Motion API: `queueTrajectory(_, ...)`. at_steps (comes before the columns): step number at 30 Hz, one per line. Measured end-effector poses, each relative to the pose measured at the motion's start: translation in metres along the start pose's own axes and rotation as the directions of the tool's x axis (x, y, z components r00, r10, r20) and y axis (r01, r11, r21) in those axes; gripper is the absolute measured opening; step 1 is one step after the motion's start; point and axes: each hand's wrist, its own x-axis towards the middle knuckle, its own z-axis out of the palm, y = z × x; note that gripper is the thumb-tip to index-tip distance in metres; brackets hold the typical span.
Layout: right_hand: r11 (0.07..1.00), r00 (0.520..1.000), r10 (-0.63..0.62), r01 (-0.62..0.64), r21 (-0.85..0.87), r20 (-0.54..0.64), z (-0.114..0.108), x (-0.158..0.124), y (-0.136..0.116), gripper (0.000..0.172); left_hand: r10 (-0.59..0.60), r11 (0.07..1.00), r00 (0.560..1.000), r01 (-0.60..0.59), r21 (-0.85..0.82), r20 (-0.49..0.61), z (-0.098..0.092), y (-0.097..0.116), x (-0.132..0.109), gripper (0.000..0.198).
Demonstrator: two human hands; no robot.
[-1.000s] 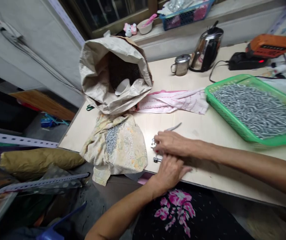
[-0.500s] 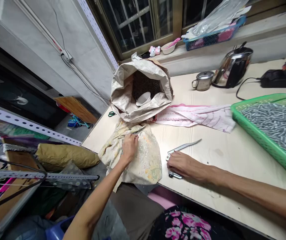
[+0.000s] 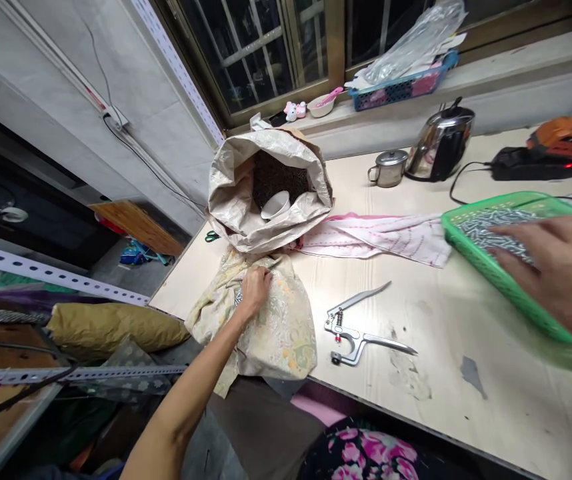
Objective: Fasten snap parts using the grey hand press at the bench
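Observation:
My left hand (image 3: 256, 288) is closed and rests on a bunched floral cloth (image 3: 283, 333) at the table's front edge. What its fingers hold is hidden. Beside that wrist, small silvery metal pieces (image 3: 238, 297) show in a fold of the cloth. My right hand (image 3: 559, 267), blurred, reaches over a green plastic basket (image 3: 511, 288), fingers apart and holding nothing visible. Many short grey metal pieces (image 3: 476, 227) fill the basket. Snap-fastener pliers (image 3: 359, 337) lie on the table between my hands, handles spread.
Behind the cloth stands an open woven sack (image 3: 226, 200) of dark contents, with a white scoop or bowl (image 3: 276, 205) inside. A pink-white towel (image 3: 381, 238) lies alongside. Further back are a metal cup (image 3: 390, 171), a kettle (image 3: 441, 143) and a charger (image 3: 531, 165) with an orange tool.
My right hand has let go of the pliers, leaving them on the table, and moved right to the green basket. My left hand stays on the cloth. The view has shifted slightly right.

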Motion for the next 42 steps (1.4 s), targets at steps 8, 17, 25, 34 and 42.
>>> queueTrajectory(8,0.587,0.952,-0.018,-0.238,0.774,0.306,0.107,0.035,-0.159,0.017,-0.141,0.601,0.972,0.233,-0.764,0.186,-0.011,0.040,-0.057,0.027)
queueTrajectory(17,0.366,0.921,-0.098,-0.319,0.874,0.377,0.160,0.050,-0.227,0.013,-0.157,0.437,0.958,0.285,-0.853,0.239,-0.034,0.043,-0.093,0.039)
queueTrajectory(25,0.443,0.836,-0.213,-0.379,0.813,0.506,0.154,0.047,-0.229,0.015,-0.153,0.542,0.956,0.293,-0.788,0.250,-0.026,0.028,-0.107,0.033)
queueTrajectory(34,0.242,0.740,-0.202,-0.598,0.764,0.642,0.179,0.039,-0.244,0.014,-0.217,0.268,0.888,0.454,-0.850,0.406,-0.026,0.011,-0.108,0.050)
queueTrajectory(42,0.778,0.894,-0.253,-0.040,0.627,0.371,0.136,0.047,-0.213,0.016,-0.349,0.341,0.905,0.364,-0.867,0.243,-0.026,0.003,-0.112,0.055)
